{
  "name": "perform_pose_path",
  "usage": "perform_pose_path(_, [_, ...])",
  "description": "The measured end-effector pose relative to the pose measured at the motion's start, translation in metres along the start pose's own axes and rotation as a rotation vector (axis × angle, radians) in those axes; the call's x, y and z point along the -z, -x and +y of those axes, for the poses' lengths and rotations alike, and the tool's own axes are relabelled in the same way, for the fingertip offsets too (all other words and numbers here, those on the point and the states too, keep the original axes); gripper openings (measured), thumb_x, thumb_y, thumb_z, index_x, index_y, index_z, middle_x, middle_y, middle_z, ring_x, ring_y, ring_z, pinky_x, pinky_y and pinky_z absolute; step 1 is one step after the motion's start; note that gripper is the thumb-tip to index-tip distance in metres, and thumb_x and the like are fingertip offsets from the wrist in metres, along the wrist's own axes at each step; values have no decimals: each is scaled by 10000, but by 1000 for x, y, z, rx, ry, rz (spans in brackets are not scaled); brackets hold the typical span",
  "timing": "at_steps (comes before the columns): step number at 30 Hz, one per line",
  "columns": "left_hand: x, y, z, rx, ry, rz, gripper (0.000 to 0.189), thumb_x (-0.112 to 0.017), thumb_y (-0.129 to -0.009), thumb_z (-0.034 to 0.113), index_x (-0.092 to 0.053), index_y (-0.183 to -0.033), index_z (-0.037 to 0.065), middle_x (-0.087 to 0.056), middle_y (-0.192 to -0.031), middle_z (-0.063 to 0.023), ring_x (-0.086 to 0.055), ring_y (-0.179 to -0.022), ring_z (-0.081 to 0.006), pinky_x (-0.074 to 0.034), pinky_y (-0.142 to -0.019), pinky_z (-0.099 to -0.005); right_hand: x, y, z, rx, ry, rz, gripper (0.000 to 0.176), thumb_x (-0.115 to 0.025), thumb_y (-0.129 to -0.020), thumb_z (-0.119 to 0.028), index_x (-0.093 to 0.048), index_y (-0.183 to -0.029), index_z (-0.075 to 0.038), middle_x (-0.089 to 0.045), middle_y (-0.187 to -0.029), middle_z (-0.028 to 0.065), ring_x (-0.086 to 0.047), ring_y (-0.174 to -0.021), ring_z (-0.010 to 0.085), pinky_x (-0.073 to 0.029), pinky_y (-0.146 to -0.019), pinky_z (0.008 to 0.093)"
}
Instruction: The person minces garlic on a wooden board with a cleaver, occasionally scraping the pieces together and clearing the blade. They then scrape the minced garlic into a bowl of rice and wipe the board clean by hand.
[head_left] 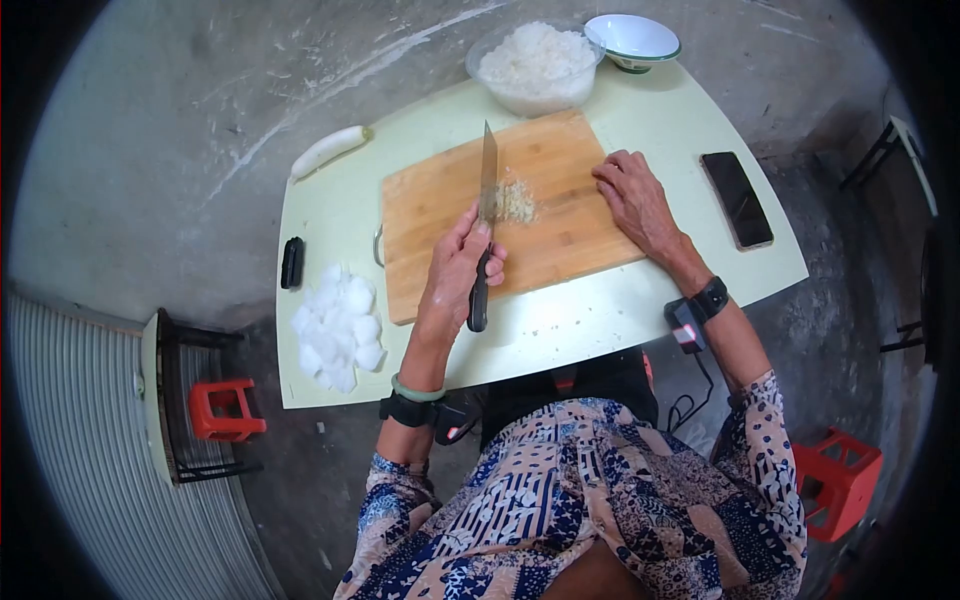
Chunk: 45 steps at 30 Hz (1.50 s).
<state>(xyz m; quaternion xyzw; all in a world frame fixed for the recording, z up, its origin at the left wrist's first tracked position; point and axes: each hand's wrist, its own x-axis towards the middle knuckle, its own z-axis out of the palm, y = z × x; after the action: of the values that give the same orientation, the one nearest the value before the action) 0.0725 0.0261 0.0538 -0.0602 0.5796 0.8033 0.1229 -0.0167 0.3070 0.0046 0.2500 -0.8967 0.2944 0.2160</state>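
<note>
My left hand [456, 265] is closed around the black handle of a kitchen knife [489, 165], its blade pointing away from me over the wooden cutting board [430, 220]. Right beside the blade lies a small heap of finely chopped pale bits [515, 202], which look like minced garlic. At the board's right edge, my right hand [638, 205] has its fingers bent and closed against the wood. Some of its fingertips are hidden from this angle.
Behind the board stand a clear bowl of white shredded-looking food [540, 70] and a white, green-rimmed bowl [632, 38]. A white radish [330, 150], a small black object [292, 263] and a pile of white slices [338, 330] lie left. A phone [738, 200] lies right.
</note>
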Motion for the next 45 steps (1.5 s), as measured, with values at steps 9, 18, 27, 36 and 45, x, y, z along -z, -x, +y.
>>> perform_pose_path(9, [-9, 9, 2, -44, 14, -9, 548, -495, -1091, 186, -309, -1595, 76, -594, -885, -101, -503, -660, -107, -473, -589, -257, -3, 1, 2, 24, 19, 25, 136, -658, -924, -72, -667, -1048, -17, -598, -1065, 113, -560, -1002, 314, -519, -866, 417])
perform_pose_path(18, [-19, 15, 13, -31, 9, -20, 574, -488, -1096, 188, -264, -1609, 60, -570, -844, -71, -495, -642, -101, -455, -561, -255, -4, 2, 4, 36, 21, 28, 143, -657, -924, -77, -660, -1057, -23, -595, -1080, 110, -560, -1010, 313, -529, -848, 425])
perform_pose_path(27, [-19, 13, 17, -37, 12, -34, 550, -502, -1089, 182, -309, -1594, 81, -601, -886, -96, -513, -666, -109, -477, -591, -265, -4, 1, 4, 14, 7, 22, 131, -654, -925, -75, -666, -1045, -24, -601, -1075, 112, -565, -1016, 316, -521, -873, 418])
perform_pose_path(36, [-17, 6, -1, 23, 29, -13, 564, -503, -1089, 183, -289, -1602, 92, -598, -881, -96, -506, -661, -112, -462, -584, -266, -1, 0, 1, 7, 3, 16, 124, -650, -927, -72, -673, -1034, -12, -610, -1065, 118, -570, -1023, 317, -520, -876, 418])
perform_pose_path(45, [-16, 6, -12, 29, -36, -15, 563, -508, -1089, 185, -296, -1598, 75, -591, -883, -95, -510, -667, -111, -460, -590, -253, 0, -1, -3, -7, 10, 24, 148, -653, -926, -72, -681, -1055, -4, -610, -1073, 121, -570, -1030, 309, -515, -891, 411])
